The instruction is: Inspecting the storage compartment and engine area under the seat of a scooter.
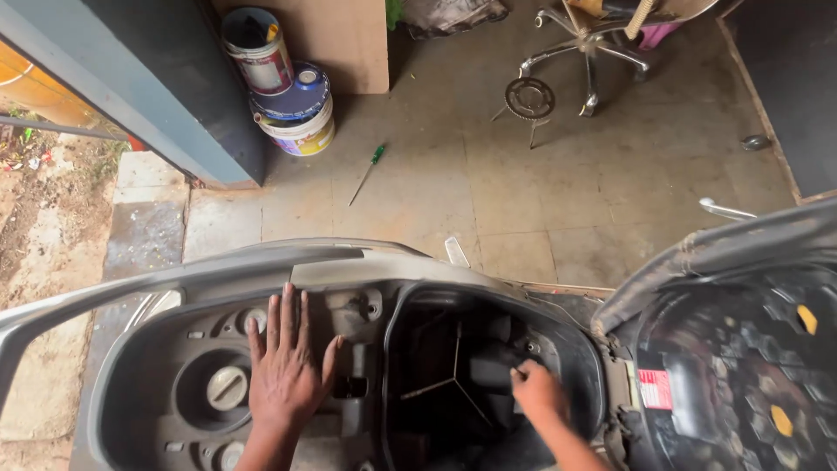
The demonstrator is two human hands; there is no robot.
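Right now your left hand (283,366) lies flat, palm down, fingers spread and pointing away from you, on the grey plastic body panel (349,318) of the scooter, just beside the round cream-coloured fuel cap (227,387) that sits in its recessed well to the left. Your right hand (539,394) is down inside the dark, open under-seat storage compartment (453,366), its fingers curled together around a black part (493,365) near the compartment's far wall; you cannot tell from this view exactly how tight the grip is. The two hands are well apart, with the compartment's rim between them. At your right the black, hinged seat (741,349) stands lifted, its honeycomb-patterned underside facing you.

Beyond the scooter, on the worn concrete floor (610,192), a green-handled screwdriver (367,174) lies alone. Near the wall stand stacked paint tins (283,92), and farther right a round metal sprocket (529,98) rests near the chrome base of an office chair (588,52).
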